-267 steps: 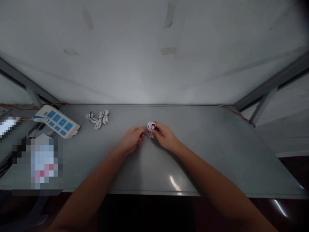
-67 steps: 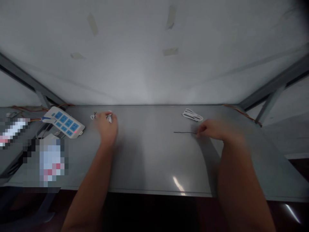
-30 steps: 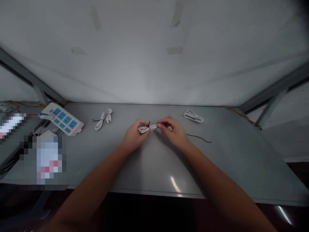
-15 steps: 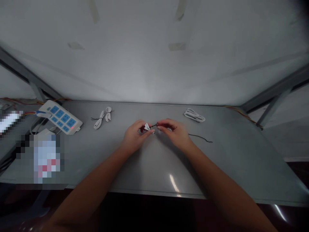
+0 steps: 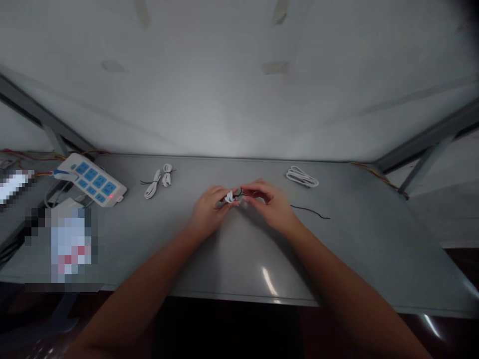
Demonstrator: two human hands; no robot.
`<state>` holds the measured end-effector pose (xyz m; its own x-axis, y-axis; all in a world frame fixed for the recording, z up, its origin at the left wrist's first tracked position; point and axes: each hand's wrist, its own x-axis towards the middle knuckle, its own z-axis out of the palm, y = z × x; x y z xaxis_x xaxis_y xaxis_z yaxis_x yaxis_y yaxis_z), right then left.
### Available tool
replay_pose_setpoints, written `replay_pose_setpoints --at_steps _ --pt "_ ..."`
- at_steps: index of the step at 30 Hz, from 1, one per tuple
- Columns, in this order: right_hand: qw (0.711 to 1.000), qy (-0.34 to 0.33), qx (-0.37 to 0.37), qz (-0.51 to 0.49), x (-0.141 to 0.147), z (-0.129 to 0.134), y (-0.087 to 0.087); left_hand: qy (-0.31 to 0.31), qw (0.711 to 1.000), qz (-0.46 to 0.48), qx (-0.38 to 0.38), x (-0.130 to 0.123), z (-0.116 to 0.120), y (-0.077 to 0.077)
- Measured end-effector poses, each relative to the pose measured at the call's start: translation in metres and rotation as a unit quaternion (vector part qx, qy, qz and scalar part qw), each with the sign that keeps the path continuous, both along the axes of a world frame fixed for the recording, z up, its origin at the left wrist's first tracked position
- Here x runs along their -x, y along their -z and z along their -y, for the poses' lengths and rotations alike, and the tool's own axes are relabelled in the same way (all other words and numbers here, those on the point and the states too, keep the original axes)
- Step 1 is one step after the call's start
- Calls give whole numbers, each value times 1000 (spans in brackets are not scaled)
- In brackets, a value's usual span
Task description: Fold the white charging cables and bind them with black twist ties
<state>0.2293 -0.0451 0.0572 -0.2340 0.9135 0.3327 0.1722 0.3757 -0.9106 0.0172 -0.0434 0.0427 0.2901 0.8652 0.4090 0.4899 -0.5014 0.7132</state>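
Note:
My left hand (image 5: 210, 210) is closed around a small coiled white cable (image 5: 229, 197) above the middle of the table. My right hand (image 5: 270, 203) pinches a thin black tie (image 5: 241, 192) that meets the white coil. The fingertips of both hands are close together, and part of the coil is hidden in the left fingers. To the right of my right hand, a black wire tie (image 5: 310, 211) lies on the table.
Two white cable bundles with black ties, a longer one (image 5: 152, 184) and a shorter one (image 5: 167, 175), lie left of my hands. Another white coiled cable (image 5: 301, 177) rests back right. A power strip (image 5: 98, 180) and a blurred-out object (image 5: 71, 239) are at left.
The white coil has turned slightly in my left hand, showing its loops more. The black tie now makes a small loop between my fingertips. The camera view has shifted a little.

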Motion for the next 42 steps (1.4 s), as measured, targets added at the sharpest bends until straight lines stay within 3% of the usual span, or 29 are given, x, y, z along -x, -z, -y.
replay_pose_setpoints --at_steps 8,15,20,25,30,35,42 --pt "998 -1 -54 9 -1 0 -2 -16 995 31 91 -4 5 -8" --pt "988 39 -109 98 -2 5 -4 -36 960 162 226 -7 4 -6" --pt "990 30 -103 93 2 5 -4 -59 953 193 225 -6 2 -7" --pt "997 16 -58 45 2 0 -1 -8 948 219 233 -7 5 -7" --pt "999 -42 -1 1 -2 0 -2 -34 970 169 171 -7 6 -6" --pt "999 -31 13 12 -3 -2 2 -52 982 134 124 -7 7 -7" --pt "999 -15 2 44 -6 -8 4 34 958 170 230 -3 3 -4"
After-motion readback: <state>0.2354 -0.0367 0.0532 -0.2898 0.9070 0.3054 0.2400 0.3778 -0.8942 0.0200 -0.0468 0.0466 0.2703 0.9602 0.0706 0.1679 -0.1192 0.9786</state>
